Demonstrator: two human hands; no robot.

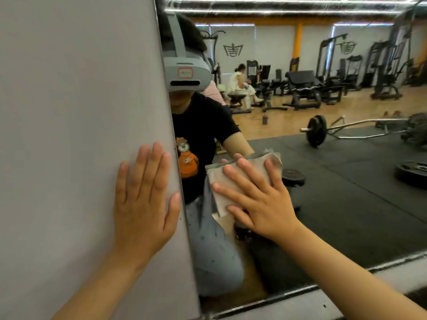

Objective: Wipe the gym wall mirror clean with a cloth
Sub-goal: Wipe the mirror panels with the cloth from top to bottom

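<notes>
**Status: cloth pressed flat on mirror, both hands open-palmed**

1. From my remote station, the far left of the head view is filled by a plain grey wall panel [69, 100].

2. The left hand [143, 199] lies flat on that panel. Its fingers are straight and close together, pointing up. The thumb is out to the side, right at the panel's edge where the mirror starts. It holds nothing.

3. The mirror [346, 192] takes up the rest of the view, from that edge to the right border. Close to its left edge I see the reflection of a person in a grey headset [184, 72] and a black T-shirt with an orange cartoon figure.

4. The cloth [245, 179], beige and folded, lies against the glass in the lower left part of the mirror, with its reflection directly behind it.

5. The right hand [258, 199] presses the cloth onto the glass. Its fingers are straight and spread wide, with the fingertips on the fabric. They are not curled round it.

6. Further right, the mirror reflects a seated person in white [240, 86], dark gym machines [305, 88], a barbell [317, 130] on a black floor mat, and a weight plate [411, 170] near the right border.

7. A pale ledge [300, 303] runs along the mirror's bottom edge.
</notes>
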